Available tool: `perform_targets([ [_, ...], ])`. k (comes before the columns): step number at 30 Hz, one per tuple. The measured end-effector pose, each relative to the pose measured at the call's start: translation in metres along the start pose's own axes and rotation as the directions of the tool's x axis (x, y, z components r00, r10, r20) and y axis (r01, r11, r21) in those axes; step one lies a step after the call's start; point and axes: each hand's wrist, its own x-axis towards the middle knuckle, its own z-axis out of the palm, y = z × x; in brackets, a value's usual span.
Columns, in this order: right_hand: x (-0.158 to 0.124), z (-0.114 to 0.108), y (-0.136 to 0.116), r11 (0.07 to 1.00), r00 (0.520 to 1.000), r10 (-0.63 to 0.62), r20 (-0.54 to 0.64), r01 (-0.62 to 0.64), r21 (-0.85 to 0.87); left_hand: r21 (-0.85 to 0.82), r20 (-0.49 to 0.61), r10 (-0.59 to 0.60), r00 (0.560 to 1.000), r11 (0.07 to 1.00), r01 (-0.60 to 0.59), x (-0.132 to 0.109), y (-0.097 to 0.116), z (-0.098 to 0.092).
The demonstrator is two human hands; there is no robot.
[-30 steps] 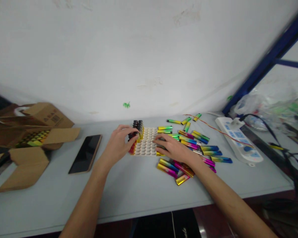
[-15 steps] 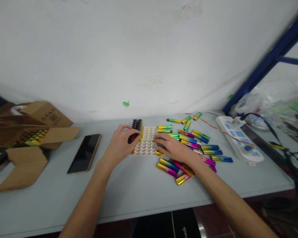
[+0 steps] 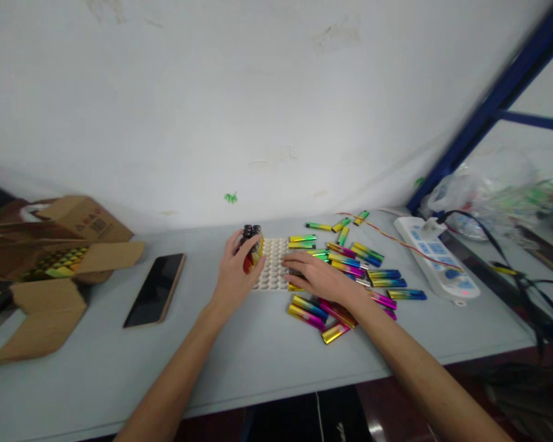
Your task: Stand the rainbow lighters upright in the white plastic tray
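Observation:
My left hand (image 3: 236,270) curls its thumb and fingers around a cluster of upright tubes (image 3: 252,231) with black tops and shiny yellow and red bodies. They stand at the left end of a white tray (image 3: 273,264) with rows of round hollows. At the tray's right edge lies my right hand (image 3: 316,274), fingers apart and slightly bent, fingertips by the rim. Its palm covers some of the loose shiny tubes, and what lies under it is hidden. More loose tubes (image 3: 345,259), in green, yellow, blue and magenta, spread to the right of the tray.
A black phone (image 3: 154,290) lies left of the tray. Farther left, an opened cardboard box (image 3: 108,255) holds rows of similar tubes. A white power strip (image 3: 437,258) with a plug and cables is at the right, a thin red-yellow wire (image 3: 387,231) running across it. The wall rises behind.
My left hand has turned and shifted, its thumb and index finger now reaching up beside the black tops. My right hand stays at the tray's edge. The view has shifted slightly.

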Motion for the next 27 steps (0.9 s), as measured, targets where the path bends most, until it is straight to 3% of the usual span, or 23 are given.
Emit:
perform_targets([
  [6, 0.000, 0.000, 0.001, 1.000, 1.000, -0.017, -0.014, 0.016, -0.008, -0.034, -0.042, -0.094, 0.995, 0.995, 0.092, 0.002, 0.002, 0.005],
  [14, 0.003, -0.002, 0.002, 1.000, 1.000, -0.002, -0.018, 0.002, -0.001, -0.070, -0.115, -0.109, 0.987, 0.992, 0.101, 0.005, 0.002, 0.012],
  [22, 0.005, -0.004, 0.002, 0.997, 0.999, 0.048, 0.021, -0.049, 0.054, -0.025, -0.109, -0.088, 0.990, 0.996, 0.086, 0.003, 0.003, 0.011],
  [27, 0.003, -0.026, 0.009, 0.990, 0.997, 0.068, -0.031, -0.064, 0.122, -0.028, -0.078, -0.080, 0.994, 0.997, 0.078, 0.004, 0.005, 0.006],
])
